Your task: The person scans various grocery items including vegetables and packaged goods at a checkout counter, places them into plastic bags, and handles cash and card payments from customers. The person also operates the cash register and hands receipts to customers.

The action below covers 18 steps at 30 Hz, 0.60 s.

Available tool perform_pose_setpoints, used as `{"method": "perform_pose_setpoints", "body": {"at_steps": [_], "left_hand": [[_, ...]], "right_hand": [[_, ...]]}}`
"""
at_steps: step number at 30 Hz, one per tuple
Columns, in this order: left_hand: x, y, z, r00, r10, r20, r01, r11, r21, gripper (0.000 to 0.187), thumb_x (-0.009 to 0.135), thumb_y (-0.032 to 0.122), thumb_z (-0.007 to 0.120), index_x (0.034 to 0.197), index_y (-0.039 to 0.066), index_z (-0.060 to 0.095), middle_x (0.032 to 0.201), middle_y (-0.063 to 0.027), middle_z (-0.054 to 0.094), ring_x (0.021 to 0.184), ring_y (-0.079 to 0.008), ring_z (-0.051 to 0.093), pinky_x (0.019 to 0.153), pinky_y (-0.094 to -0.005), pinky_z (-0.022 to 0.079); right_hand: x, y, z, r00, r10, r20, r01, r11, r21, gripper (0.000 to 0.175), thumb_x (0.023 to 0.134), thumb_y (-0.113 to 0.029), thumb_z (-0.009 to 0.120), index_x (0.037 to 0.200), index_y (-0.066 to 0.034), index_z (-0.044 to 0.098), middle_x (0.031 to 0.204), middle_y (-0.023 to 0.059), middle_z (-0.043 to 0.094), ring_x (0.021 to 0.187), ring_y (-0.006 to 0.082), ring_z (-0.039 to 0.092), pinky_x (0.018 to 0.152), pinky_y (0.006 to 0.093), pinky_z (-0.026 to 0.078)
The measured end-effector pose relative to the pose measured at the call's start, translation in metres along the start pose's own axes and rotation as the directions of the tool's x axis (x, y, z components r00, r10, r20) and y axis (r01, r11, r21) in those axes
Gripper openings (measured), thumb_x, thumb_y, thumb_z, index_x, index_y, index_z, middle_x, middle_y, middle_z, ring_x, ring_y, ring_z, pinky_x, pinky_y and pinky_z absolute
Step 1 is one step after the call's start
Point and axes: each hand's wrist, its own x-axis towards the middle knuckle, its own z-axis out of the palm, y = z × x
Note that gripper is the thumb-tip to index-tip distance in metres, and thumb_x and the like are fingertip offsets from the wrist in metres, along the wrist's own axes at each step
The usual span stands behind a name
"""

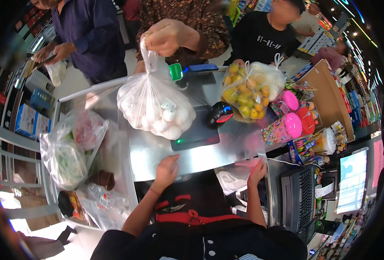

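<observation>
My left hand (168,171) is above the front edge of the steel counter (146,162), its fingers loosely curled with nothing seen in them. At the counter's right front edge, my right hand (257,172) pinches a clear plastic bag (255,141). Another person's hand (166,37) holds up a knotted plastic bag of white eggs (159,113) over the counter scale (198,139). Beside the eggs, a black barcode scanner (218,115) stands with blue and red lights. A clear bag of yellow-green citrus fruit (245,94) lies at the back right, touching a whitish plastic bag (271,78).
Bagged greens (68,162) fill the left counter section, near an empty-looking plastic bag (105,201). Pink-lidded candy jars (284,130), a keyboard (302,198) and a monitor (351,182) stand at right. Several people are across the counter. White carrier bags (232,180) hang below its edge.
</observation>
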Motion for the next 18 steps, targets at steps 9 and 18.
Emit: {"method": "perform_pose_setpoints", "body": {"at_steps": [9, 18], "left_hand": [[0.015, 0.049, -0.007, 0.965, 0.235, -0.12, -0.217, 0.965, 0.146, 0.049, 0.076, 0.001, 0.071, 0.123, 0.002, 0.057, 0.122, -0.0181, 0.056, 0.113, -0.0374, 0.052, 0.098, -0.0468, 0.041], [0.017, 0.012, -0.022, 0.938, -0.085, -0.335, 0.156, 0.969, 0.19, 0.115, 0.068, 0.031, 0.089, 0.153, 0.007, 0.015, 0.156, -0.0318, 0.001, 0.143, -0.0536, 0.007, 0.114, -0.0629, 0.016]], "right_hand": [[0.025, -0.183, 0.102, 0.892, -0.35, 0.286, 0.32, 0.936, 0.149, 0.023, 0.08, 0.0, 0.062, 0.102, -0.0015, 0.056, 0.098, 0.0131, 0.061, 0.082, 0.0229, 0.059, 0.074, 0.0365, 0.048], [0.108, -0.204, 0.194, 0.467, -0.154, 0.871, 0.64, 0.738, -0.213, 0.07, 0.086, -0.056, 0.063, 0.133, -0.0056, 0.056, 0.116, 0.0195, 0.065, 0.109, 0.0329, 0.064, 0.092, 0.0397, 0.049]]}}
